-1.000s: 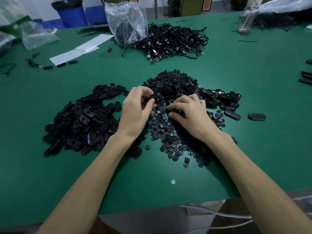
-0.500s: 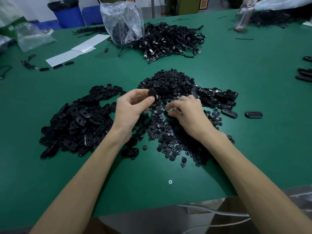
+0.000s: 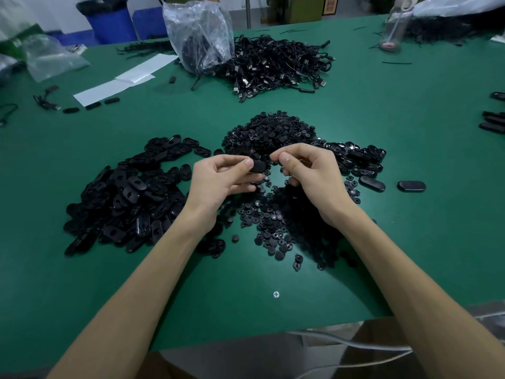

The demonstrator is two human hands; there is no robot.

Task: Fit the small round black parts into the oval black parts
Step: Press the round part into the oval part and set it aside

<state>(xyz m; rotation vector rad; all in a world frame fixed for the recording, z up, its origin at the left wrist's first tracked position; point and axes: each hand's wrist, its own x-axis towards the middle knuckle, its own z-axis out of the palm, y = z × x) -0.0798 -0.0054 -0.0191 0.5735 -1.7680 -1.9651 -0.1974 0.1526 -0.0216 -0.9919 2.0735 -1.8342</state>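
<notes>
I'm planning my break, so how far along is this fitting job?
Early. Possibly done: two closed ovals on the table's right. In hand: left hand holds an oval part, right hand pinches something small. Left: big piles of oval parts and round parts.

The plain green desk (image 3: pixel 382 127) carries glossy black oval parts (image 3: pixel 128 192), matte black round parts (image 3: pixel 273 132) and white paper sheets (image 3: pixel 123 80).

No lettering reads anywhere on this bench. At twelve o'clock, far back, a dark sign (image 3: pixel 331 4) hangs with reddish marks on it, too blurred to make out. The white paper sheets (image 3: pixel 124 77) at ten o'clock show blank faces. The black parts carry no print that can be seen.
</notes>
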